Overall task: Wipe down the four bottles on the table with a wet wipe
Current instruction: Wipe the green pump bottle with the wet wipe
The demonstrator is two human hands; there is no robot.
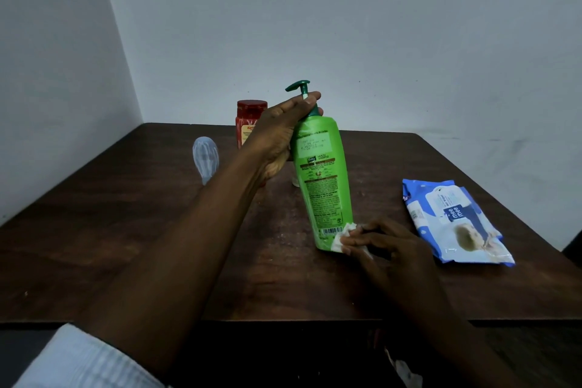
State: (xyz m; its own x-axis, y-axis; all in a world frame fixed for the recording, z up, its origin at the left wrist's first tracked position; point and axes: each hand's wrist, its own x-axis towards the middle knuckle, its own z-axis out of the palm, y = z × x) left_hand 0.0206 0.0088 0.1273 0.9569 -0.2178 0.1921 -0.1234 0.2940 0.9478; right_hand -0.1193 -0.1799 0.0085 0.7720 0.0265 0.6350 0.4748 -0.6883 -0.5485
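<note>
Left hand (278,135) around green bottle (324,179) neck, wet wipe (340,238) pinched in right hand (382,244)

Head view — forward-down, close over table (78,230).

Wipes pack (456,220): "mee mee". Green pump bottle (324,173) label: "HEALTH SHAMPOO". Red jar (250,115) label unreadable.

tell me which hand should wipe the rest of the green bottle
Right: the right hand holds the wet wipe against the green bottle near its base; the left hand grips its neck.
</note>
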